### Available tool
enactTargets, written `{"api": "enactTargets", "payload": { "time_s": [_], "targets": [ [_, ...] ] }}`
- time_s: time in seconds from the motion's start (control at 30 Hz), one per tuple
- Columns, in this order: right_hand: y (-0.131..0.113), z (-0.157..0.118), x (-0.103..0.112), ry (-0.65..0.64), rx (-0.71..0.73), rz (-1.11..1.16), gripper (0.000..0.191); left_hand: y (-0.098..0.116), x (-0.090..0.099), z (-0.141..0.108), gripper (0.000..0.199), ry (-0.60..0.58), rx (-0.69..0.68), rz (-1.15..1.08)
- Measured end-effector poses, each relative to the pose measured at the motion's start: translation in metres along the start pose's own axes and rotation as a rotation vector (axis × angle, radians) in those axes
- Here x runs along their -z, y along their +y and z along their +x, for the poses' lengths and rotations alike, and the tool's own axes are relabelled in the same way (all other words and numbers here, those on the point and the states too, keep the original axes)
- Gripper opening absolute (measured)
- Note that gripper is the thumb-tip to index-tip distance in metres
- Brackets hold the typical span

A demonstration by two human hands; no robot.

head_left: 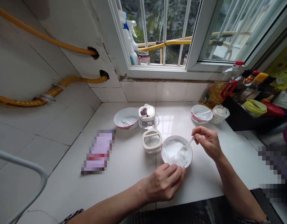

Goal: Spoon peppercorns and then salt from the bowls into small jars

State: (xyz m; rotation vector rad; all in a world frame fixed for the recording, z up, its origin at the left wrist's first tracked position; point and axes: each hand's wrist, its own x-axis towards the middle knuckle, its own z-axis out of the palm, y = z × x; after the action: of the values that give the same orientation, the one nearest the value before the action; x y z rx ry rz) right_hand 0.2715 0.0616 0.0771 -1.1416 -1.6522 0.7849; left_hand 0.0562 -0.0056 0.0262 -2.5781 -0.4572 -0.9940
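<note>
A round bowl [165,143] with a pink rim holds a white powdery substance [172,152]. My left hand [165,182] is closed on its near rim, fingers curled over the edge. Pinched in my right hand [208,141] is a small white spoon [190,142], its tip dipped in the white substance. Just left of the bowl stands a clear container [152,141] with a cream rim, its lid raised and whitish contents inside. Behind that is a similar container [146,111] with dark reddish contents.
A larger bowl [120,116] with a spoon sits at the back left, near a blurred purple packet [100,149]. At the back right are a small flowered bowl [196,119], a white lidded jar [220,114] and an oil bottle [214,93] beside a black rack [236,119] of bottles.
</note>
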Motion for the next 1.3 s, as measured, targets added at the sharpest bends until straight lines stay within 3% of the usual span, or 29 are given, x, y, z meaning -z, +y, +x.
{"api": "enactTargets", "payload": {
  "time_s": [0.23, 0.4, 0.57, 0.87, 1.3],
  "targets": [
    [0.000, 0.000, -0.002, -0.008, 0.010, -0.028, 0.011, 0.000, 0.000, 0.001, 0.019, 0.026, 0.011, -0.010],
    [-0.002, -0.001, -0.008, -0.116, 0.062, -0.095, 0.014, 0.001, -0.002, -0.002, 0.017, -0.009, 0.002, -0.006],
    [-0.002, -0.002, -0.014, -0.162, 0.024, -0.040, 0.014, 0.002, -0.004, -0.003, 0.016, -0.014, 0.000, 0.010],
    [0.002, 0.002, -0.015, -0.114, -0.145, 0.189, 0.013, 0.000, -0.003, 0.000, 0.017, 0.014, 0.009, -0.005],
    [0.016, 0.009, -0.015, -0.037, -0.214, 0.279, 0.011, 0.000, -0.005, 0.002, 0.012, 0.050, -0.001, -0.012]
  ]
}}
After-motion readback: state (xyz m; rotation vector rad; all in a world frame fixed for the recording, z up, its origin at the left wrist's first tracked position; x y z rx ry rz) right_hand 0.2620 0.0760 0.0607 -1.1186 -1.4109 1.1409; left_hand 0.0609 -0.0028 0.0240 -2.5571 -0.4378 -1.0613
